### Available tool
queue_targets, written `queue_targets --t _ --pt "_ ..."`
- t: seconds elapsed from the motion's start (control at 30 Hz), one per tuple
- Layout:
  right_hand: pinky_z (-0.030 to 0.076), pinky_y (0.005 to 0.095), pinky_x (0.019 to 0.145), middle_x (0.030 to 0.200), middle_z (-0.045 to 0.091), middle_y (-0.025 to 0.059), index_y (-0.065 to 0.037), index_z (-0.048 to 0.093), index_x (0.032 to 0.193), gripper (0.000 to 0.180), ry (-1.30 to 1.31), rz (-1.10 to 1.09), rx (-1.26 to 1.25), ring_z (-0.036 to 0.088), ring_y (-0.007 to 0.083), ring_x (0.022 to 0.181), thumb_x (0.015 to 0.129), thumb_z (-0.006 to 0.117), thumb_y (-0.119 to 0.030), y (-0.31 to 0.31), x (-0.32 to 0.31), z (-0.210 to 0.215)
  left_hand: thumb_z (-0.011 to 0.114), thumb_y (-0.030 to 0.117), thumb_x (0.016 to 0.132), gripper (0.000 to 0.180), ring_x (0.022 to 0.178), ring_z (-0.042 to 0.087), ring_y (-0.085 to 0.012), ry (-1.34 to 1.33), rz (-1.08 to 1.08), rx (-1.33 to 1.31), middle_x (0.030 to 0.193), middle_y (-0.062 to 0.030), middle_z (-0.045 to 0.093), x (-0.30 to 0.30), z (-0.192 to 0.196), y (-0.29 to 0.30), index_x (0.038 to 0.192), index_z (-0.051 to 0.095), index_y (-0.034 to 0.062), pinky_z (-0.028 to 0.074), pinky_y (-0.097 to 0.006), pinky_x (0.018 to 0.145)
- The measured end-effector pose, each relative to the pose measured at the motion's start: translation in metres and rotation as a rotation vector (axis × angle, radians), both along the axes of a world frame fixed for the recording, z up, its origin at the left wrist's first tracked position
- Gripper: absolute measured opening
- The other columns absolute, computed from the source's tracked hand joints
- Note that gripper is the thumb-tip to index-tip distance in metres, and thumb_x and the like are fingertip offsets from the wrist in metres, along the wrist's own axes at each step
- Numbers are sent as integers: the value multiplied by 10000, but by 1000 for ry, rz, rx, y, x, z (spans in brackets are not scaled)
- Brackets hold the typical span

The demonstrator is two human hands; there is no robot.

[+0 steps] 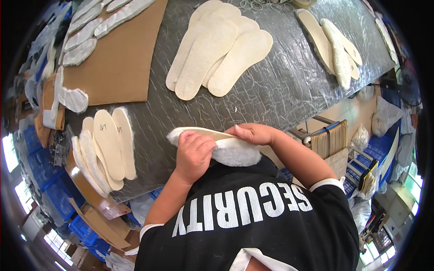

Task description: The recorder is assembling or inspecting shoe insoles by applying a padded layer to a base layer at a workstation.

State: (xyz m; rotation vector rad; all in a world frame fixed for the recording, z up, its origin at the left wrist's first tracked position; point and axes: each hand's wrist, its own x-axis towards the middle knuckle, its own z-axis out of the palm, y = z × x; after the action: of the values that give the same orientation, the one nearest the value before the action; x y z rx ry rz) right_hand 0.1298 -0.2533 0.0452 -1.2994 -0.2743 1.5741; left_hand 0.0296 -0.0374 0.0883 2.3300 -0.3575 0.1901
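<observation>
Close to my body, at the table's near edge, both hands grip a fleece insole (237, 153) with a cream sole side and fluffy white pile. My left hand (194, 152) has its fingers curled over the left part of the insole. On the other end, my right hand (254, 134) pinches the rim, thumb on top. The cream side faces up and away; the white pile bulges below, between my hands. Left of my left hand lies a group of fleece-edged insoles (107, 140), some marked by hand. Farther out, several plain cream insoles (208, 54) overlap in a fan.
A dark, crinkled cover lies over the table (271, 99). At the far left, a brown cardboard sheet (122, 63) carries white fleece pieces (81, 52). More insoles (337, 54) lie at the far right. Beyond the right edge stands a folding chair (330, 140); blue crates (56, 189) are at left.
</observation>
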Motion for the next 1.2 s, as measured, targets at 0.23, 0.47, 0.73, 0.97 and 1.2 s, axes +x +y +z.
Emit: queue_targets --t 0.23,0.47,0.73,0.97,1.2 --pt "446 337 932 1173 626 125 -45 476 1334 756 -157 -30 138 591 219 1071 706 821 -289 -2 -15 8 692 -45 654 209 735 590 -249 17 37 -43 795 -40 642 3 -5 5 802 606 74 430 -364 718" --pt "467 355 890 1085 662 154 -63 524 1286 559 -290 -56 95 628 271 1005 792 733 -222 2 -23 12 693 -46 663 197 732 590 -249 59 38 -12 807 -50 652 11 -5 4 803 610 65 431 -352 700" --pt "475 362 869 1052 674 152 -126 573 1244 466 -387 -58 -7 641 287 973 788 587 -31 -4 -22 16 738 -5 683 284 781 620 -275 148 81 -41 828 -77 661 12 2 -1 934 620 56 470 -367 766" --pt "482 367 854 1008 682 150 -129 612 1196 501 -383 -35 -35 650 297 930 726 534 28 -13 -17 23 709 -64 703 322 822 640 -258 238 50 -91 984 -133 630 2 3 0 995 600 16 518 -335 729" --pt "487 366 831 984 682 148 -164 620 1189 521 -452 -27 -11 654 313 896 711 534 24 -16 -23 21 688 -76 716 274 830 642 -268 295 85 -133 1009 -151 623 9 9 -1 973 614 -12 523 -333 731"
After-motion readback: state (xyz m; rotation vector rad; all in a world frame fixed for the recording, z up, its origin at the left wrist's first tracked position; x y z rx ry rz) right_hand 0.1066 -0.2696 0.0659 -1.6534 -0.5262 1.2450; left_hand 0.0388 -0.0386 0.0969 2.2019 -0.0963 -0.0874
